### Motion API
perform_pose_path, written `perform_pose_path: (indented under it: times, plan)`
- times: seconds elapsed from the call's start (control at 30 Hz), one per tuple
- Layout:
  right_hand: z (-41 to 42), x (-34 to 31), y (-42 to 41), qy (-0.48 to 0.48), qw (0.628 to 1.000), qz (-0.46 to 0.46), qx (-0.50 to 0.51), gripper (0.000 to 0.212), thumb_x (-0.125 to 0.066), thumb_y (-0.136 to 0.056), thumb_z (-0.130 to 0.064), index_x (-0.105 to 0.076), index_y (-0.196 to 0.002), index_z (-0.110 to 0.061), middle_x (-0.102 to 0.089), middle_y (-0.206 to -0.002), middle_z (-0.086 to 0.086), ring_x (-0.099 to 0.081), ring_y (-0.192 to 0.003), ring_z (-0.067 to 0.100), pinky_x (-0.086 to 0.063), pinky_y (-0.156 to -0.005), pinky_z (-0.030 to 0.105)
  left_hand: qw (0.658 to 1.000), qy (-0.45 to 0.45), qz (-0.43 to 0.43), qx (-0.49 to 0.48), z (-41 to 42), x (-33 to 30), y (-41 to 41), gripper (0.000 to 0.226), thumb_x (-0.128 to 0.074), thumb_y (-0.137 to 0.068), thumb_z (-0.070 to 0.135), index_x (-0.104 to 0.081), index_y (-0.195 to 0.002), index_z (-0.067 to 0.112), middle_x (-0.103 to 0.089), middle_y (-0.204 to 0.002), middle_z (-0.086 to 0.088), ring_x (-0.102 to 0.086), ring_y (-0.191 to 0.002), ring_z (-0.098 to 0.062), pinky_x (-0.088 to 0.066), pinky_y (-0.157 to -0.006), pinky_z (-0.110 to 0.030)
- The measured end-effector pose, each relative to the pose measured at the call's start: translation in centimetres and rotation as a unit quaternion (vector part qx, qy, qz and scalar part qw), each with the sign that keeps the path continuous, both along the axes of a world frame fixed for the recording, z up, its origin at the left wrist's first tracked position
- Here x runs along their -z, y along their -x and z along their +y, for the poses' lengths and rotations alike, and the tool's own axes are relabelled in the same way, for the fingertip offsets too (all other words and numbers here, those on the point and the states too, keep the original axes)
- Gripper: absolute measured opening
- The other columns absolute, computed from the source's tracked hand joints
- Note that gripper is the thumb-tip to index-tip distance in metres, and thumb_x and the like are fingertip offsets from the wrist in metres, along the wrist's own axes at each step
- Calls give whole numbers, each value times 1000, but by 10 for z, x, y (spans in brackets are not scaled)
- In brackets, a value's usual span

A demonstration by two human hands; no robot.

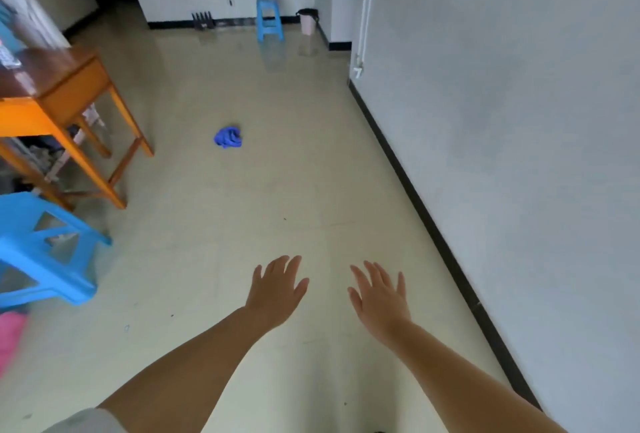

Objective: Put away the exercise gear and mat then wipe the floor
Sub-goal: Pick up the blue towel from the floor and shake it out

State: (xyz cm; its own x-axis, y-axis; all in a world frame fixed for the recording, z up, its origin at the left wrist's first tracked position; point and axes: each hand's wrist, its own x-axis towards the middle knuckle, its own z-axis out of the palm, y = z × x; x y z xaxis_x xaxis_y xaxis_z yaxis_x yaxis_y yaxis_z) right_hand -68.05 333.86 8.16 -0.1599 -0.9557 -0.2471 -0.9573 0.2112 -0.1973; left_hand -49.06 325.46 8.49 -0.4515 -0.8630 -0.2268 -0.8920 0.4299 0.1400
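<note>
Orange wooden worktop [65, 86] standing at left, blue plastic stool [41, 252] sitting near it. Second blue plastic stool [269, 18] standing against far wall, pink waste bin [307, 22] sitting just beside it.

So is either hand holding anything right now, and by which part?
Nothing is held. The left hand and right hand are both open over the floor; the blue cloth lies untouched farther ahead.

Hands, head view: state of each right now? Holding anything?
Left hand: open, fingers straight, holding nothing, above the floor.
Right hand: open, fingers spread, holding nothing.
Blue cloth lies on the floor ahead, untouched.
</note>
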Motion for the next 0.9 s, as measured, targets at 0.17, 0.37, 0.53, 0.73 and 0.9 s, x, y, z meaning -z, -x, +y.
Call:
perform_pose_path:
  times: [0.17,0.37,0.53,0.73,0.9]
  plan:
    - [-93,-1,-12,-21,997,41,-57,64,4,-93,-52,-5,-152,-29,-4,-160,0,0,-148,18,-1,-118,52,999,-4,25,-41,-70,6,-24,54,-23,-101,44,-16,-149,21,-23,-154,-1,-22,-142,-17,-13,-117,-42]
    - [-248,2,-21,16,994,39,-102,52,-15,-102,-42,-9,-151,-28,-7,-160,1,-2,-147,18,-1,-118,53,996,22,32,-80,-204,2,-31,53,-25,-101,43,-19,-148,22,-27,-152,-1,-26,-140,-18,-15,-116,-43]
    - [-375,-4,-30,11,988,40,-147,51,-17,-102,-42,-12,-151,-28,-9,-159,2,-4,-147,18,-2,-117,54,990,2,24,-140,-304,-1,-57,53,-24,-100,44,-19,-148,22,-28,-152,0,-27,-140,-18,-16,-116,-43]
    - [-496,6,-72,-23,979,35,-200,52,-17,-101,-43,-11,-151,-28,-8,-159,1,-3,-147,18,0,-117,53,972,-43,31,-227,-396,9,-115,53,-25,-100,44,-19,-148,22,-30,-151,0,-27,-139,-18,-17,-116,-42]
    - [-608,21,-124,-22,976,38,-214,52,-18,-101,-42,-12,-151,-27,-9,-159,3,-5,-147,19,0,-116,54,968,-43,37,-244,-507,19,-166,52,-25,-100,44,-20,-148,22,-31,-150,-1,-29,-139,-19,-18,-116,-43]
